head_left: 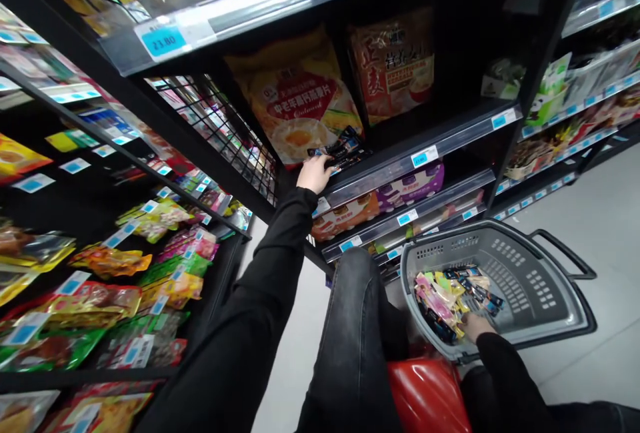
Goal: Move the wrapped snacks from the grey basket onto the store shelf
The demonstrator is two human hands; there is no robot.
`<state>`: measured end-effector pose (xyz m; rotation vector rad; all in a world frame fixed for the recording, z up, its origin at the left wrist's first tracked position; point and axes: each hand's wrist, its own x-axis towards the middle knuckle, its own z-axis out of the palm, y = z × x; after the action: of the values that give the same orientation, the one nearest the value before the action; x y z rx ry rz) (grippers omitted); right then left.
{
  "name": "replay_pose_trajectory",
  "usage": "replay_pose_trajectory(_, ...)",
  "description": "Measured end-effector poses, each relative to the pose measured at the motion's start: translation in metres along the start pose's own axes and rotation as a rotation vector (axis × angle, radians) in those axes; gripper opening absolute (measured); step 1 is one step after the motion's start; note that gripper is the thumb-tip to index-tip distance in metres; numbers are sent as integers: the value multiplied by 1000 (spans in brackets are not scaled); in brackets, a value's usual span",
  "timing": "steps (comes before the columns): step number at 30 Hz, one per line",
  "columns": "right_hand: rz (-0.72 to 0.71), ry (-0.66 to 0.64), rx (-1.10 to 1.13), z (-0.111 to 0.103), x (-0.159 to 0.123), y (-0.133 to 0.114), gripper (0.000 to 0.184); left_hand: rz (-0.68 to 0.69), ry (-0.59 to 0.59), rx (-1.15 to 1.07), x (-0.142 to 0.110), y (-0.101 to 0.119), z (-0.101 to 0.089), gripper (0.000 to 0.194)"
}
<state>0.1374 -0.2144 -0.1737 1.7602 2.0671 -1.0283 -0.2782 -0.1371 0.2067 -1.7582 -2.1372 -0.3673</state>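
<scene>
My left hand (315,174) reaches to the middle shelf, its fingers bent round the near end of some small dark packets (346,147). These packets lie in a pile in front of a large yellow oatmeal bag (300,106). Lower right, my right hand (476,327) dips into a grey shopping basket (560,316), with its fingers closed at the edge of a heap of small packets. Pink packets (434,294), yellow packets (450,284) and dark blue packets (483,289) make up that heap. The fingertips of my right hand are partly hidden among them.
A red cereal bag (393,69) stands beside the oatmeal bag. Below are boxed multipacks (410,189). A black wire-mesh panel (225,133) closes the shelf's left side. Bagged snacks (110,299) fill the left rack. A red glossy object (427,396) sits near my knee.
</scene>
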Motion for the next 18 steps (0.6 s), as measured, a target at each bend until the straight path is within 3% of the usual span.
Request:
replay_pose_trajectory(3,-13,-53,-15,-3,-1,-1,23,-24,-121,116,11,-3,11,42)
replay_pose_trajectory(6,-24,-67,-32,-4,-2,-1,25,-95,-133,158,11,-1,17,50)
replay_pose_trajectory(13,-15,-32,-1,-6,-2,-3,20,-187,-179,133,11,1,16,38)
replay_pose_trajectory(15,-19,-11,10,-8,-3,-3,17,-190,-154,134,9,5,11,36)
replay_pose_trajectory(18,-37,5,26,-10,-4,-3,15,-180,42,130,-1,19,-1,35)
